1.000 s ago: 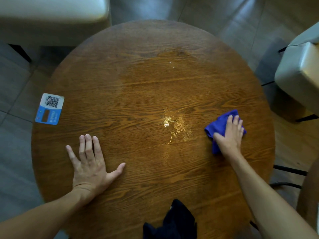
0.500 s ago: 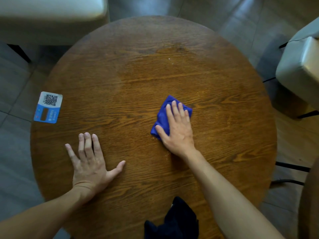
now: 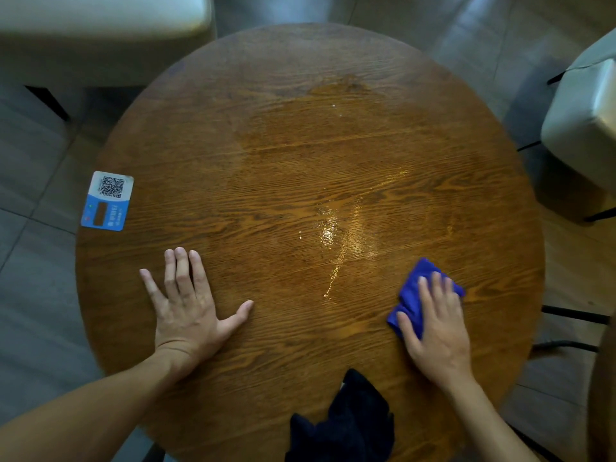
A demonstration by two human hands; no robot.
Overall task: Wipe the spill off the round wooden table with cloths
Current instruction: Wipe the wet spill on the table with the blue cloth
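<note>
A round wooden table (image 3: 300, 95) fills the view. A thin wet streak of spill (image 3: 335, 240) glistens near its middle, trailing down toward me. My right hand (image 3: 440, 331) presses flat on a folded blue cloth (image 3: 411, 295) at the table's right side, right of the spill. My left hand (image 3: 188, 305) lies flat and spread on the bare wood at the left, holding nothing. A dark navy cloth (image 3: 343, 425) lies crumpled at the near edge of the table.
A blue and white QR code card (image 3: 107, 201) sits at the table's left edge. Pale upholstered seats stand at the back left (image 3: 100, 25) and at the right (image 3: 583, 128). Grey tiled floor surrounds the table.
My right hand swept the blue cloth from the right onto the spill, then back to the right. The puddle is smeared thinner and spread wider. My left hand stayed put.
</note>
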